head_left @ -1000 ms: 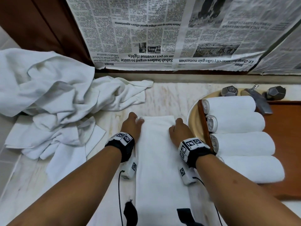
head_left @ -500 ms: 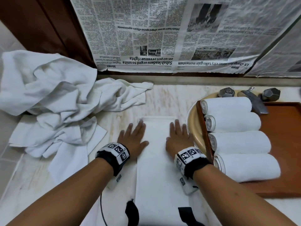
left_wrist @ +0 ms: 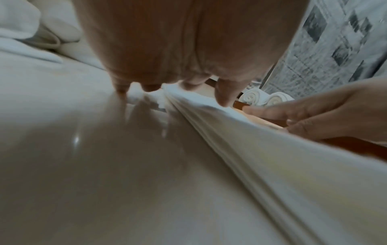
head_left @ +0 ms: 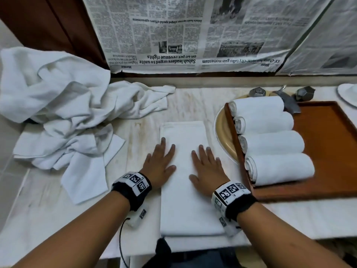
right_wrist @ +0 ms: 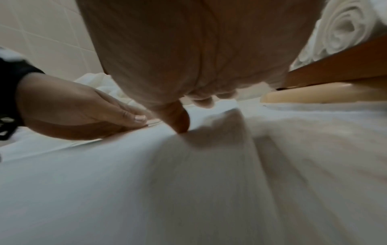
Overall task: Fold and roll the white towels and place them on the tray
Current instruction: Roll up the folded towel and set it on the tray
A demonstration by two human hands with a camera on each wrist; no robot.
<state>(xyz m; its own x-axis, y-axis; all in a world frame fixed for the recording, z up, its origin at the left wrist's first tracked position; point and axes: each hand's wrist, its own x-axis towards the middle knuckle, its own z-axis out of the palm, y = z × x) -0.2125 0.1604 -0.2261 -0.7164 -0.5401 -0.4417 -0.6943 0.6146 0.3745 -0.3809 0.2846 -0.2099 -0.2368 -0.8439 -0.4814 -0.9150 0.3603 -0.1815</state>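
I have both forearms reaching in from about 7 and 5 o'clock, wrists low, each wearing a black band with printed marker squares. My left hand [head_left: 159, 164] lies palm down with its fingers straight and slightly fanned toward 12 o'clock, straddling the left long edge of the white towel folded into a long flat strip [head_left: 185, 202]: the thumb and inner fingers press on the cloth, the outer fingers on the pale marble counter [head_left: 193, 105]. My right hand [head_left: 207, 171] lies flat in the same way on the strip's right half, fingers straight and a little apart, thumb out toward the left hand; it pinches nothing. In the wrist views both palms hover just over the cloth with fingertips touching down, though those pictures are blurred. The strip runs from 6 to 12 o'clock at the counter's middle, its near end at the counter edge. At 3 o'clock the rectangular brown wooden tray [head_left: 326, 151] carries four rolled white towels [head_left: 270, 140] side by side, spiral ends facing the strip. At 9 to 10 o'clock lies a crumpled heap of loose white towels [head_left: 63, 117], apart from my hands.
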